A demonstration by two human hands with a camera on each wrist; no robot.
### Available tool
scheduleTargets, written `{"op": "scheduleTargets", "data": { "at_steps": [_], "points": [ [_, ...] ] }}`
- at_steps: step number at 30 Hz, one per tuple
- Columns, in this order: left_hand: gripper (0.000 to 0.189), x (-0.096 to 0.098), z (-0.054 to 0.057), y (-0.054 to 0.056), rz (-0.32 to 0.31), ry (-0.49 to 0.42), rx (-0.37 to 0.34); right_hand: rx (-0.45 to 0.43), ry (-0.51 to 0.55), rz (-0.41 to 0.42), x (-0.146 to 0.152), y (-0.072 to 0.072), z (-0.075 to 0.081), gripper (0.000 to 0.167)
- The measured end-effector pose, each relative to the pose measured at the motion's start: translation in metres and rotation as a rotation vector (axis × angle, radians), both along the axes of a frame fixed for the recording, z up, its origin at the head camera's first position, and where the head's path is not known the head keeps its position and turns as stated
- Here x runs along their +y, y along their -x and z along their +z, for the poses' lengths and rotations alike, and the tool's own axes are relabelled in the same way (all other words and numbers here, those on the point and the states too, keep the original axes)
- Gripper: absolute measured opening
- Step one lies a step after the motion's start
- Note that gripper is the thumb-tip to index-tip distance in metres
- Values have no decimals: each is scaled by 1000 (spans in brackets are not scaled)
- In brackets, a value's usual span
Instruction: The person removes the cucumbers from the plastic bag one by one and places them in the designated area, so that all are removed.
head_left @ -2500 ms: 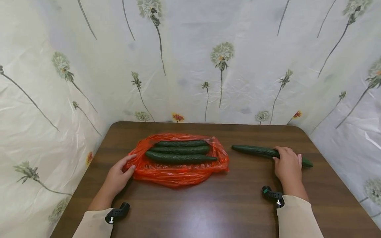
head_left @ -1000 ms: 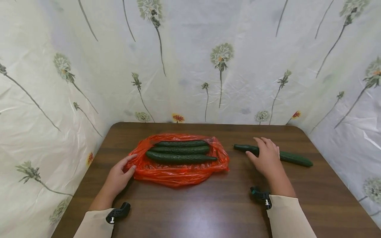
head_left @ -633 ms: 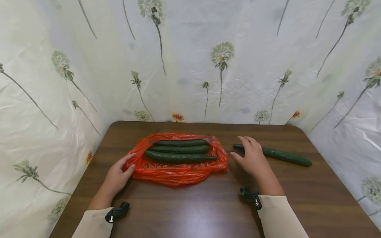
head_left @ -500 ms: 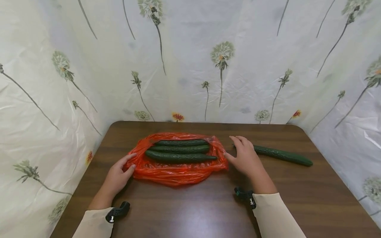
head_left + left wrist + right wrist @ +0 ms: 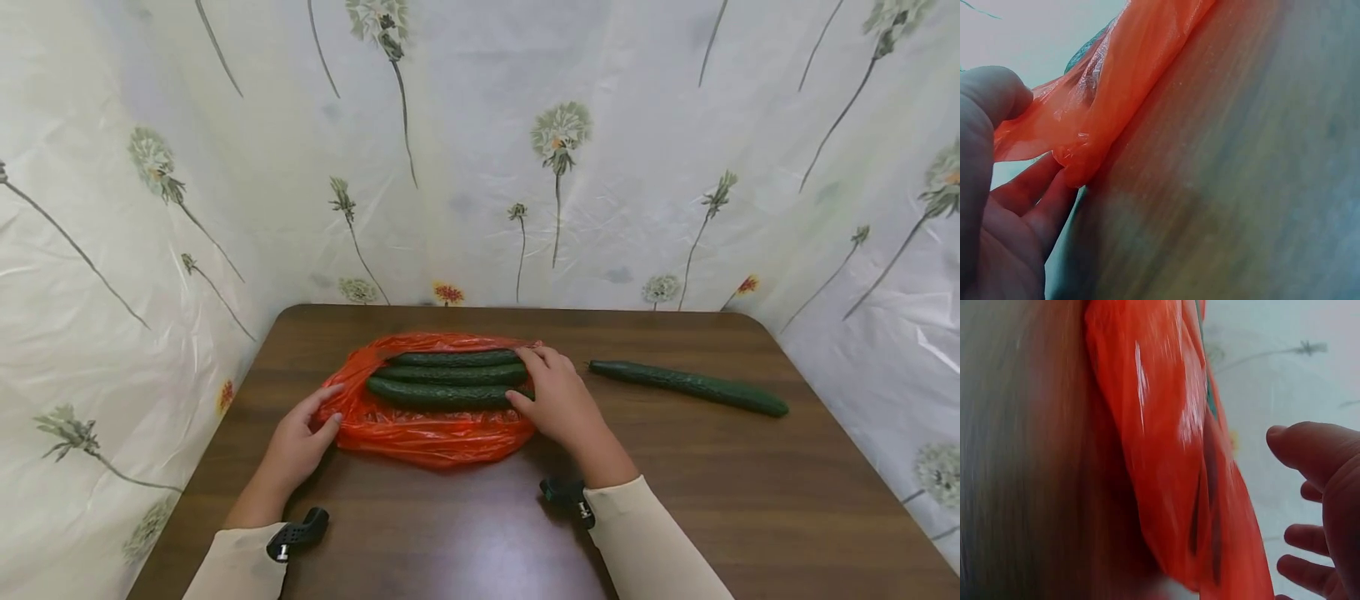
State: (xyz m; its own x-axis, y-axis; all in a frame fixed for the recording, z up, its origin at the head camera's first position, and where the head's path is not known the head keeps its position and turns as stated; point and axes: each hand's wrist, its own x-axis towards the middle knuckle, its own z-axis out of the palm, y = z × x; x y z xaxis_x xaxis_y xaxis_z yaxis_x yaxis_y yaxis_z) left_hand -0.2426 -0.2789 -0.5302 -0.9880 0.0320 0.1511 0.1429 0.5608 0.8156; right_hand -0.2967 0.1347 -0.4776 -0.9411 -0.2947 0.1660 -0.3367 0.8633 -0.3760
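The left hand (image 5: 292, 446) pinched the left edge of a thin, shiny red plastic bag (image 5: 435, 450), with its thumb on top and fingers under it. That pinch probably helped keep the floppy bag wide, with its mouth facing up. Three long, dark green, bumpy cucumbers (image 5: 450, 374) lay side by side in the bag, maybe because long things fit best that way. The right hand (image 5: 562, 400) was over the bag's right end, fingers spread and gripping nothing; I could not tell if its tips touched the cucumbers. One more long, dark green cucumber (image 5: 686, 383) lay alone on the brown wood-grained table (image 5: 750, 483), right of the bag and apart from it.
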Motion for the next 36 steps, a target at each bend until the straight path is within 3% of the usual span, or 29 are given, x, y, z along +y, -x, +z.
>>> {"op": "scheduleTargets", "data": {
  "at_steps": [26, 36],
  "points": [
    [48, -4, 4, 0, 25, 4, 38, 56, -126, 70, -59, 2, -11, 74],
    [49, -1, -2, -1, 17, 8, 46, 69, -189, 103, -69, -6, -13, 71]
  ]
}}
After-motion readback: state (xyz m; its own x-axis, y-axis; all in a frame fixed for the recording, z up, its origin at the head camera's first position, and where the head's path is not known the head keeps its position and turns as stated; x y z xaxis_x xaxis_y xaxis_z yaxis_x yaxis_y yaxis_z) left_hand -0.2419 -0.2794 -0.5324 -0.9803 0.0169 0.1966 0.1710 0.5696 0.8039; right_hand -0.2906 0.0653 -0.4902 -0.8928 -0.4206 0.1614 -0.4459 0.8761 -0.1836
